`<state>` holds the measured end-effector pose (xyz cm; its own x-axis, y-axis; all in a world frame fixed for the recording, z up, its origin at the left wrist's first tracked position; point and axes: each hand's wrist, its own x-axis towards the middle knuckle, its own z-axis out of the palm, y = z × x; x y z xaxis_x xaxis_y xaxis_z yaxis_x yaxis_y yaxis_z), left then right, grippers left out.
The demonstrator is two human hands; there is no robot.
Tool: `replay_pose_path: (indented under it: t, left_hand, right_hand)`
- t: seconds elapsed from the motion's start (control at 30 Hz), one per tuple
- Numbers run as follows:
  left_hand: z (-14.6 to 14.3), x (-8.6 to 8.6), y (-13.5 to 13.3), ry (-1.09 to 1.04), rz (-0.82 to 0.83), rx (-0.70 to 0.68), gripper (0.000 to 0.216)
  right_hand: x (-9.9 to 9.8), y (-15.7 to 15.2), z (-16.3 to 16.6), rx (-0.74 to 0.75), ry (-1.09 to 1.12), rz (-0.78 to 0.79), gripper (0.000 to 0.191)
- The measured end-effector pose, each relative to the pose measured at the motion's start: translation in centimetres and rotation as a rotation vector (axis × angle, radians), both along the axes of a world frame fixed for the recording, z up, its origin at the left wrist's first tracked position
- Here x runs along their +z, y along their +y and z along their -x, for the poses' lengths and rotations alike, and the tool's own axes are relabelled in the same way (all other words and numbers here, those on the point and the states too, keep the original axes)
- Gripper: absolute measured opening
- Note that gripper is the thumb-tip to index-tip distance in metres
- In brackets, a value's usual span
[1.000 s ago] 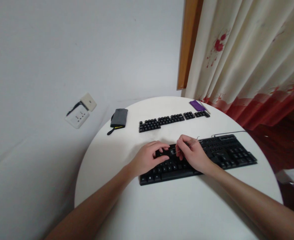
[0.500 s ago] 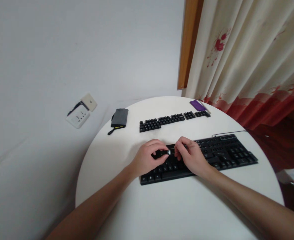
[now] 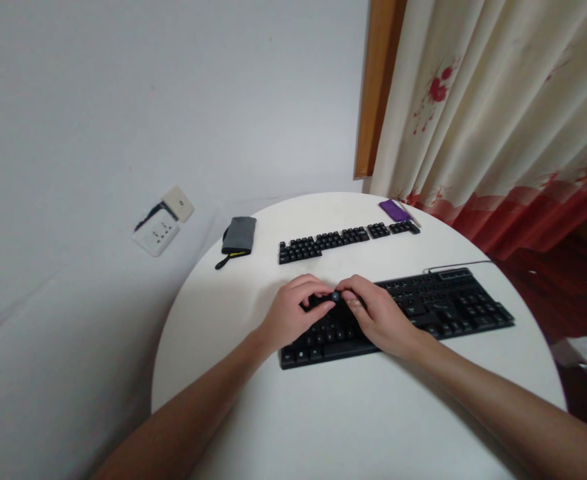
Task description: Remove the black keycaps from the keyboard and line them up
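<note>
My left hand (image 3: 303, 310) is closed in a pinch on a small black keycap (image 3: 336, 296), held just above the left part of a black keyboard (image 3: 463, 303). My right hand (image 3: 373, 310) meets it from the other side, thumb and index fingertip closed at the same keycap. By the right fingers a thin light line shows, perhaps the wire of a keycap puller; most of it is hidden. The upper left of the keyboard lies under both hands. Keys show along its front edge and on its right side.
Farther back, rows of loose black keycaps (image 3: 343, 239) lie on the round white table (image 3: 373, 413). A grey pouch (image 3: 239, 235) with a black strap sits at the left, a purple item (image 3: 394, 211) at the back right. The keyboard's cable (image 3: 458, 265) runs off the right edge.
The right hand has moved left, bringing its fingertips to the keycap in the left hand. The thin wire stretched between the hands before is now mostly hidden. The keycap has turned.
</note>
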<state>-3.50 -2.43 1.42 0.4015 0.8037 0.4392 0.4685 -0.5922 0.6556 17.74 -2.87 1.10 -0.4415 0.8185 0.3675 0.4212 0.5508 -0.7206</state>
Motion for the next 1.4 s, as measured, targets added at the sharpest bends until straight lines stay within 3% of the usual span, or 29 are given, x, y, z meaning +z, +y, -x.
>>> replay_pose_path:
  t: [0.47, 0.77, 1.0, 1.2, 1.4]
  left_hand:
    - [0.0, 0.2, 0.0, -0.018, -0.002, 0.010, 0.012]
    - [-0.3, -0.2, 0.2, -0.010, 0.070, -0.003, 0.014]
    - [-0.1, 0.6, 0.0, 0.001, 0.024, 0.035, 0.017]
    - [0.1, 0.9, -0.4, 0.054, 0.036, -0.056, 0.019]
    - [0.0, 1.0, -0.7, 0.102, -0.005, -0.132, 0.020]
  right_hand:
    - [0.2, 0.2, -0.4, 0.062, -0.006, -0.074, 0.014]
    - [-0.2, 1.1, -1.0, 0.002, -0.087, -0.089, 0.012]
    - [-0.9, 5.1, -2.0, -0.223, -0.189, -0.068, 0.011]
    - [-1.2, 9.5, -0.1, -0.253, -0.482, -0.004, 0.014]
    - [-1.9, 11.8, 2.2, -0.291, -0.579, 0.021, 0.013]
